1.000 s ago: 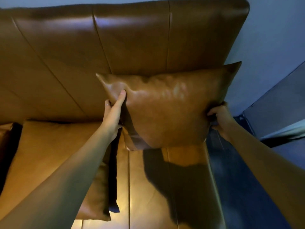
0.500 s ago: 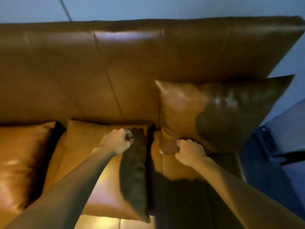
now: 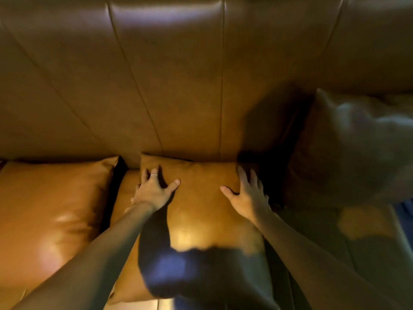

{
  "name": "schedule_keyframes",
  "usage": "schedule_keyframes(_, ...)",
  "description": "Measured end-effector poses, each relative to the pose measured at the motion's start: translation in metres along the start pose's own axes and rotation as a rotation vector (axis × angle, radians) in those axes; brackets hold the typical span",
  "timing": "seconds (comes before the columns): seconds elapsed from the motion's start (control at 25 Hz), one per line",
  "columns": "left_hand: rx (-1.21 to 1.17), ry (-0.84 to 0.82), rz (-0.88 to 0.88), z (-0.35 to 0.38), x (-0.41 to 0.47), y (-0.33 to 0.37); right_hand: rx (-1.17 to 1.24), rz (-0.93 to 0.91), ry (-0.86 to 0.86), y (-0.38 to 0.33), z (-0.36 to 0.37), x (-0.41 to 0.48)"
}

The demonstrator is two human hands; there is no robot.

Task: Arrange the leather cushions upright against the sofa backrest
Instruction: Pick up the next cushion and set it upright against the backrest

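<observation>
While both hands lie flat, fingers spread, gripping nothing, left hand (image 3: pixel 154 191) & right hand (image 3: pixel 248 198) press middle leather cushion (image 3: pixel 201 211), lying flat on seat w/ far edge touching backrest (image 3: pixel 178 86); both equally near.

1. The left hand (image 3: pixel 154 190) lies palm down with its fingers spread and the thumb angled out to the right; a thin ring sits on one finger.
2. The left forearm runs bare from the lower left corner up to the wrist, largely in shadow.
3. The right hand (image 3: pixel 248 194) is also flat and palm down, fingers fanned forward and thumb pointing left toward the other hand.
4. The right forearm comes in bare from the lower right, straight at the wrist.
5. Neither hand is closed; the thumbs are apart.
</observation>
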State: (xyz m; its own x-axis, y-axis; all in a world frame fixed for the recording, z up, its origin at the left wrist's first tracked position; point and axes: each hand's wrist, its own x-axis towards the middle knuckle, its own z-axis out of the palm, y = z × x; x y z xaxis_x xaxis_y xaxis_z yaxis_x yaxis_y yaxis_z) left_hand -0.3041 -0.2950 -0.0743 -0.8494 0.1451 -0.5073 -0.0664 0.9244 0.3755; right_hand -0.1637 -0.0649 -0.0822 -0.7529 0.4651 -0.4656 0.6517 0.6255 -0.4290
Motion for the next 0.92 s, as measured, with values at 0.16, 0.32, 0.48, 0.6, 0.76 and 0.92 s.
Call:
schedule_keyframes(0.16, -0.552, -0.001, -0.217, -0.001, 0.016, -0.017, 0.498, 0.266, 0.037, -0.002, 0.011, 0.015)
schedule_keyframes(0.32, -0.747, 0.000, -0.332, -0.002, 0.009, -0.023, 0.913, 0.403, 0.018, 0.010, 0.006, 0.016)
schedule_keyframes(0.48, -0.806, 0.087, -0.268, -0.017, -0.011, -0.020, 1.218, 0.423, 0.048, 0.008, -0.014, -0.007)
schedule_keyframes(0.6, -0.911, 0.195, -0.209, -0.039, -0.028, -0.007, 1.247, 0.313, 0.138, 0.000, -0.041, -0.022)
schedule_keyframes(0.76, -1.083, 0.280, -0.136, -0.083, -0.033, 0.018, 1.249, 0.072, 0.241, -0.028, -0.090, -0.032)
schedule_keyframes(0.92, -1.202, 0.321, -0.054, -0.109, -0.022, 0.034, 1.211, -0.013, 0.170, -0.043, -0.123, -0.022)
